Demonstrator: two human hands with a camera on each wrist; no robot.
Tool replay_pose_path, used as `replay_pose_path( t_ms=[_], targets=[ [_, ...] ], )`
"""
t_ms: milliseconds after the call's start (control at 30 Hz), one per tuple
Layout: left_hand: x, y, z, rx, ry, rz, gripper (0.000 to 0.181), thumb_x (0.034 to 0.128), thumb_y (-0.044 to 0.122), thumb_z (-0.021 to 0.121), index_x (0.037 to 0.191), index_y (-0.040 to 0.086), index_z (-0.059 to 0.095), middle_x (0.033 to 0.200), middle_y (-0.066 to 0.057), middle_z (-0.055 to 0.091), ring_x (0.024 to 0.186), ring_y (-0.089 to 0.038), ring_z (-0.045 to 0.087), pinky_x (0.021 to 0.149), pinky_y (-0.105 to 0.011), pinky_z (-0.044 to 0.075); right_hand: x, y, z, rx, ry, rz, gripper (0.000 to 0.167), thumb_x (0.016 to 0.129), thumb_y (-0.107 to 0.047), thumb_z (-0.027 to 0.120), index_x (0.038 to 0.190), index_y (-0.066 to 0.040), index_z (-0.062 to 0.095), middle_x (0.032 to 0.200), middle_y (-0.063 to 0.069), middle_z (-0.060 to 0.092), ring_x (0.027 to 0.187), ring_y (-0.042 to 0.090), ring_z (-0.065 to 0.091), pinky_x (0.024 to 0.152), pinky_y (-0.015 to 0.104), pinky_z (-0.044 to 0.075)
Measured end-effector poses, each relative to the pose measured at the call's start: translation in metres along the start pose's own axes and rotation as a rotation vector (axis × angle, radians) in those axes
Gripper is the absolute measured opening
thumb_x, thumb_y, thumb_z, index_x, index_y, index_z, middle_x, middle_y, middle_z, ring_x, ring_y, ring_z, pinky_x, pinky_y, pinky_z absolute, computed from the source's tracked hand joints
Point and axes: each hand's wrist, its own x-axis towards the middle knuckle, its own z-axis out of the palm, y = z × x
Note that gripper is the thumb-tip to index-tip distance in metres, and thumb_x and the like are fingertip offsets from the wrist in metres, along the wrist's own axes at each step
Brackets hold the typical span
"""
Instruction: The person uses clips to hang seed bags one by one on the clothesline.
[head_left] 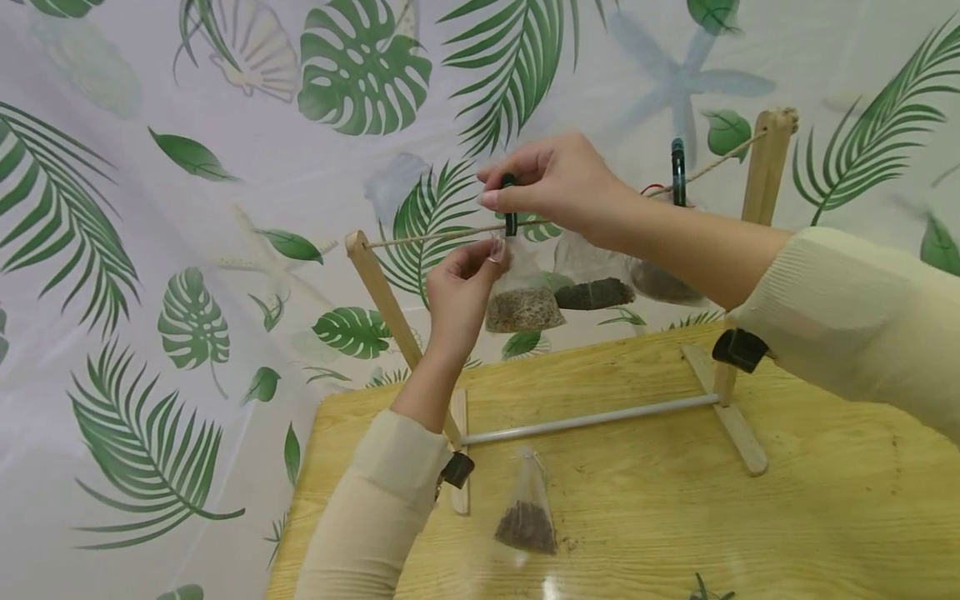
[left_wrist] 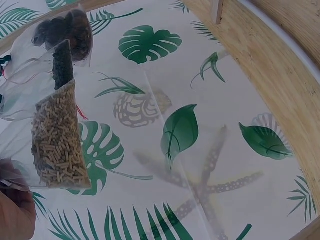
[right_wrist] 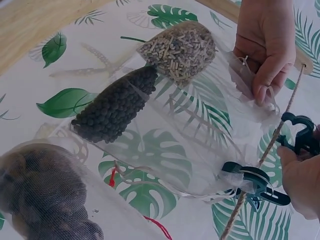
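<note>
My left hand (head_left: 465,292) pinches the gathered top of a see-through drawstring bag of beige pellets (head_left: 525,310), just under the rope (head_left: 435,237). With its thumb and fingers my right hand (head_left: 558,187) holds a dark green spring clip (right_wrist: 300,132) at the rope. Whether that clip bites the bag is unclear. Beside it hangs a bag of dark round pellets (right_wrist: 115,105), held to the rope by another green clip (right_wrist: 252,181). Further along is a mesh bag of larger dark brown lumps (right_wrist: 42,192). In the left wrist view, only part of the left hand (left_wrist: 17,212) shows.
The rope runs between two wooden posts (head_left: 765,179) joined low down by a white rod (head_left: 592,419). A small bag of dark brown bits (head_left: 527,527) lies on the wooden table (head_left: 637,517), with crumbs beside it. A leaf-printed cloth (head_left: 247,167) hangs behind.
</note>
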Motion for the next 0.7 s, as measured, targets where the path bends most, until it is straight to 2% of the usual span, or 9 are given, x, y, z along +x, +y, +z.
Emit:
replay_pose_path(
  t_ms=[100,267,500,600,700],
  targets=[
    [0.0010,-0.0006,0.0015,-0.038,-0.003,0.021,0.019,0.0906,0.010,0.063,0.104,-0.002,0.069,0.094,-0.015,0.070,0.079,-0.005,0.065,0.081,-0.028,0.053,0.0034,0.0009,0.0018,-0.027,0.002,0.000,0.015,0.087,-0.008,0.068,0.096,0.004,0.071,0.124,0.012,0.063,0.117,0.017,0.058,0.089,0.028,0.049],
    [0.0034,-0.0009,0.0036,-0.109,-0.034,0.065,0.019,0.0917,0.002,0.059,0.106,-0.008,0.066,0.100,-0.021,0.066,0.081,-0.004,0.064,0.085,-0.031,0.053,0.0059,0.0050,0.0058,0.018,-0.021,0.048,0.016,0.086,-0.004,0.068,0.096,0.008,0.069,0.124,0.016,0.062,0.120,0.019,0.056,0.092,0.032,0.049],
    [0.0034,-0.0024,0.0035,-0.015,-0.049,0.079,0.017,0.0890,0.004,0.064,0.103,-0.005,0.067,0.102,-0.018,0.066,0.083,-0.003,0.061,0.081,-0.026,0.053,0.0057,0.0087,0.0089,-0.005,-0.016,0.117,0.019,0.088,-0.008,0.067,0.102,0.006,0.067,0.121,0.013,0.064,0.112,0.019,0.059,0.091,0.033,0.048],
    [0.0022,-0.0042,0.0039,-0.017,-0.038,0.095,0.017,0.0888,0.005,0.065,0.103,-0.005,0.066,0.100,-0.018,0.066,0.082,-0.005,0.061,0.079,-0.024,0.052,0.0054,0.0088,0.0076,-0.051,-0.020,0.144,0.022,0.088,-0.013,0.067,0.104,0.002,0.067,0.111,0.011,0.067,0.103,0.019,0.059,0.087,0.032,0.048],
    [0.0004,-0.0064,0.0046,-0.027,-0.022,0.110,0.020,0.0879,0.006,0.066,0.105,-0.004,0.065,0.100,-0.017,0.066,0.080,-0.005,0.062,0.075,-0.021,0.051,0.0047,0.0083,0.0050,-0.127,-0.057,0.175,0.027,0.088,-0.019,0.067,0.108,-0.001,0.064,0.103,0.011,0.067,0.099,0.021,0.059,0.084,0.033,0.046]
  ],
)
